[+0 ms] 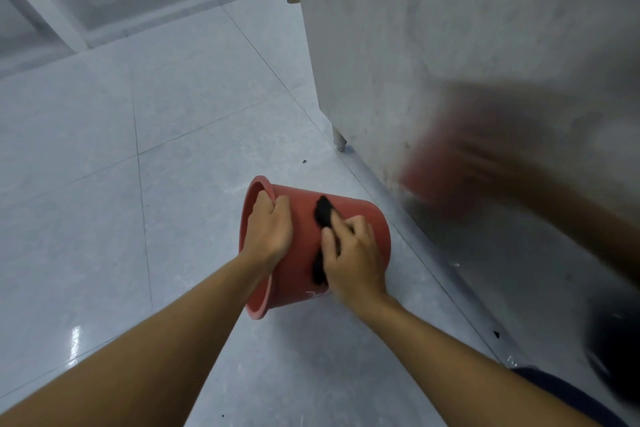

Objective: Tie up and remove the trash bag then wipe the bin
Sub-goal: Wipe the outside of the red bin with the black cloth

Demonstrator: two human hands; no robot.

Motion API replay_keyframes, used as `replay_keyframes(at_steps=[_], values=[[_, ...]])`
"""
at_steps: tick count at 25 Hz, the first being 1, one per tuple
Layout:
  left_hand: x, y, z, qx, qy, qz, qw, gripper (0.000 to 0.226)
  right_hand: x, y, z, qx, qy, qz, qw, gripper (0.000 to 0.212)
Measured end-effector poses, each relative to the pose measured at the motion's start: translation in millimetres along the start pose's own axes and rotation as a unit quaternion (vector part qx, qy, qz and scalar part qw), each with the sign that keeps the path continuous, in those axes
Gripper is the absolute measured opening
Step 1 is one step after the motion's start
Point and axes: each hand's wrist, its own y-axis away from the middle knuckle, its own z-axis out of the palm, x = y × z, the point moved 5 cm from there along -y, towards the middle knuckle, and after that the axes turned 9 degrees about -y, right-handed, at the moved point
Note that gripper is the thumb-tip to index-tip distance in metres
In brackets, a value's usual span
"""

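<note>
A red plastic bin (367,229) is held tipped on its side above the floor, its open mouth turned to the left. My left hand (268,229) grips the bin's rim at the mouth, fingers curled over the edge. My right hand (353,253) presses a black cloth (323,211) flat against the bin's outer wall; part of the cloth shows above and below my fingers. No liner shows in the bin. A dark bag-like shape (616,350) sits blurred at the right edge.
A shiny grey metal cabinet side (450,45) stands close on the right and mirrors my arm and the bin in a blur. Its small foot (340,142) rests on the pale grey tiled floor (138,184). A white door frame (52,10) stands at the far left.
</note>
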Motion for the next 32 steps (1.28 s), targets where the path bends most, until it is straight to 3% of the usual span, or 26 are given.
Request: replay_keyframes(at_steps=[2,3,4,7,9,11,13,14,16,19,21,23,27,30,32], values=[[1,7,2,-0.011,-0.011,0.022,1.0,0.021,31,-19,-20,0.05,0.023,0.178,0.982,0.039],[3,12,5,-0.015,-0.013,0.038,0.999,0.021,38,-22,-26,0.06,0.022,0.226,0.972,0.036],[5,17,7,-0.016,-0.015,0.052,0.998,0.021,34,-22,-26,0.064,0.02,0.216,0.974,0.035],[8,25,9,-0.021,-0.015,0.088,0.996,0.028,-11,-12,-7,0.029,-0.043,0.013,0.999,0.045],[6,27,7,-0.021,-0.017,0.081,0.996,0.032,-12,-13,1,0.02,-0.033,-0.012,0.999,0.049],[4,28,6,-0.017,-0.023,0.069,0.997,0.033,22,-27,-9,0.03,0.023,0.12,0.992,0.047],[6,29,7,-0.022,-0.024,0.081,0.996,0.031,55,-28,-24,0.036,0.03,0.271,0.961,0.046],[8,30,8,-0.025,-0.023,0.089,0.995,0.03,63,-25,-26,0.046,0.022,0.305,0.951,0.047],[9,26,8,-0.022,-0.022,0.088,0.996,0.03,46,-20,-19,0.05,-0.025,0.254,0.966,0.053],[4,20,6,-0.014,-0.012,0.065,0.998,0.023,-7,-4,11,-0.046,-0.084,0.031,0.995,0.061],[0,17,3,-0.02,-0.01,0.055,0.998,0.023,-8,-5,13,-0.054,-0.056,-0.005,0.997,0.06],[-3,17,-1,-0.027,-0.014,0.044,0.999,0.023,20,-17,0,0.009,-0.022,0.105,0.994,0.054],[9,18,-6,-0.03,-0.056,0.055,0.996,0.024,68,-19,-31,0.054,-0.023,0.36,0.931,0.044],[25,10,-12,-0.013,-0.103,0.044,0.994,0.023,66,-7,-29,0.077,-0.045,0.415,0.905,0.041],[28,4,-15,-0.017,-0.107,0.021,0.994,0.024,52,-9,-29,0.099,-0.05,0.361,0.926,0.039]])
